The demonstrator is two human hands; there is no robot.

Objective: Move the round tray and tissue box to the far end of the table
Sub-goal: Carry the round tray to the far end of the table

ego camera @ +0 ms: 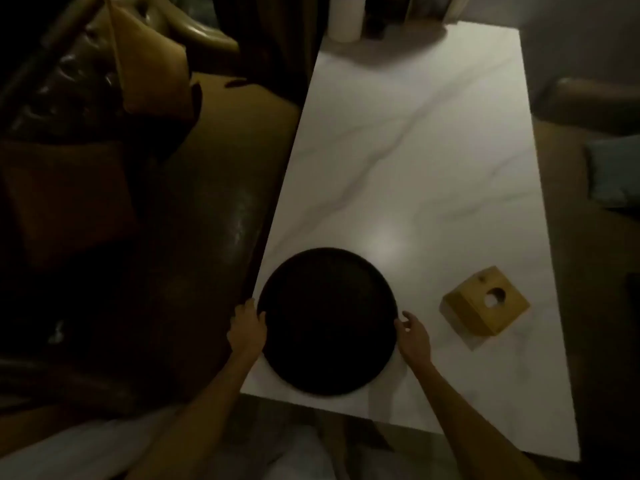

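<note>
The round tray (327,322), dark and circular, lies flat at the near left corner of the white marbled counter (415,161). The left hand (246,330) contacts its left rim, fingers (250,304) curled along the edge. The right hand (412,337) sits at the right rim, fingers (401,322) loosely spread, tips touching or just beside the edge; a closed grasp cannot be confirmed. The tissue box (485,304), wooden with a round top opening, stands to the right of the tray, apart from both hands. A white cylinder (346,17) stands at the far end.
</note>
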